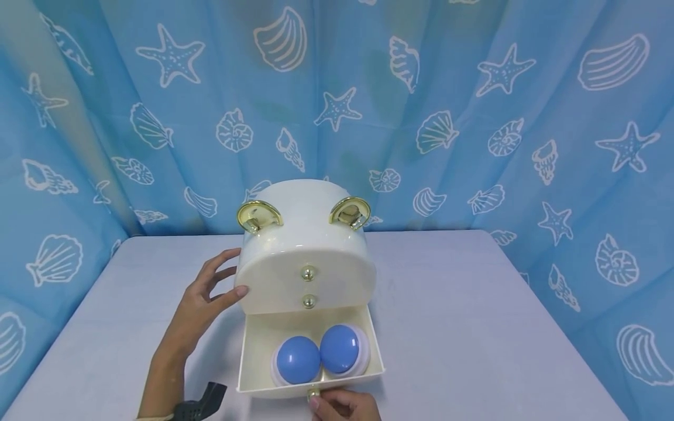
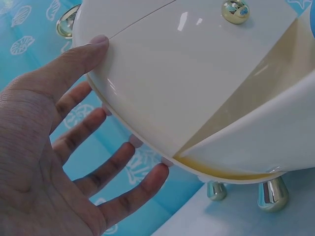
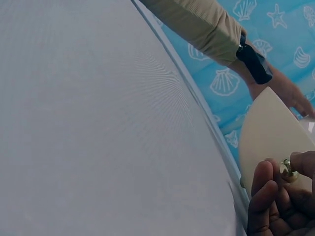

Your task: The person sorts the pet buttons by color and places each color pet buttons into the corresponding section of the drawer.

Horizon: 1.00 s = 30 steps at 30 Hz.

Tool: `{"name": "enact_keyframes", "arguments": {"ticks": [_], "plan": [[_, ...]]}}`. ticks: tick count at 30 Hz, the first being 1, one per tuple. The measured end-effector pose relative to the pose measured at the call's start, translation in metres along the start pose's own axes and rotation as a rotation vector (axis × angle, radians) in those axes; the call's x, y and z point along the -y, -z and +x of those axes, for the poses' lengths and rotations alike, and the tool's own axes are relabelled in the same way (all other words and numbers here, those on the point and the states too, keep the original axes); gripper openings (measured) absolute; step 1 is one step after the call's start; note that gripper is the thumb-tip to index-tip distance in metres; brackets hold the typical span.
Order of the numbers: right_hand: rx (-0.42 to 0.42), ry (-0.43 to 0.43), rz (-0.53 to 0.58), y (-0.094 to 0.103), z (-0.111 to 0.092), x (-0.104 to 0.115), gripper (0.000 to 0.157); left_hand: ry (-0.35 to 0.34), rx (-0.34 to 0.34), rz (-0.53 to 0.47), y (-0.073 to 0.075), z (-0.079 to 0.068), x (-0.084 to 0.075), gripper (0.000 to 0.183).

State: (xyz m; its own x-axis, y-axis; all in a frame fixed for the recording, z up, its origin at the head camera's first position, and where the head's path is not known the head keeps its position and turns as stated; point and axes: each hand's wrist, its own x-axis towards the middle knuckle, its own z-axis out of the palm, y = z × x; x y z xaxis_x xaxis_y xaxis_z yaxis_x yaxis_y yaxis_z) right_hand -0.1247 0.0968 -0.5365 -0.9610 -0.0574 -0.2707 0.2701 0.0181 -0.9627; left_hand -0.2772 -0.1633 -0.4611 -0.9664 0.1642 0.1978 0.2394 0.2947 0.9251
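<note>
A white glossy drawer box (image 1: pixel 305 234) with gold ears and small gold feet (image 2: pixel 273 194) stands on the table. Its bottom drawer (image 1: pixel 255 345) is pulled out, with two round blue-topped, white-based pieces (image 1: pixel 298 360) side by side in it. My left hand (image 1: pixel 202 301) is at the box's left side, thumb on the front face and spread fingertips along the curved side; the palm stays off it. With thumb and fingers, my right hand (image 1: pixel 347 406) pinches the gold knob (image 3: pixel 288 171) at the front of the drawer.
Two more gold knobs (image 1: pixel 308 272) sit one above the other on the box front. A pale cloth covers the table (image 1: pixel 453 327). Behind it and along both sides hangs a blue curtain (image 1: pixel 379 105) with white shells and starfish. A black band (image 1: pixel 197 406) is on the left wrist.
</note>
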Motion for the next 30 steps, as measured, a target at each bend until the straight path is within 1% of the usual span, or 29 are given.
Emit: {"name": "enact_keyframes", "arguments": {"ticks": [7,12,14,21,27,30], "plan": [[0.001,0.023,-0.027,0.001,0.003,0.002,0.031,-0.011,-0.001,0.0,0.0,0.0,0.0,0.069],[0.007,0.053,-0.033,0.002,0.008,0.003,0.031,-0.004,0.002,0.0,0.001,-0.001,0.0,0.069],[0.012,0.069,-0.03,0.003,0.009,0.004,0.032,0.002,0.003,0.003,0.001,-0.001,0.0,0.07],[0.019,0.08,-0.014,0.004,0.011,0.004,0.034,-0.005,0.008,-0.002,0.0,0.0,-0.001,0.069],[0.029,0.123,0.003,0.005,0.015,0.002,0.033,-0.009,0.009,-0.009,0.0,0.0,-0.002,0.069],[0.03,0.124,0.014,0.006,0.016,0.002,0.033,-0.005,0.008,-0.007,0.0,0.0,-0.002,0.069]]}}
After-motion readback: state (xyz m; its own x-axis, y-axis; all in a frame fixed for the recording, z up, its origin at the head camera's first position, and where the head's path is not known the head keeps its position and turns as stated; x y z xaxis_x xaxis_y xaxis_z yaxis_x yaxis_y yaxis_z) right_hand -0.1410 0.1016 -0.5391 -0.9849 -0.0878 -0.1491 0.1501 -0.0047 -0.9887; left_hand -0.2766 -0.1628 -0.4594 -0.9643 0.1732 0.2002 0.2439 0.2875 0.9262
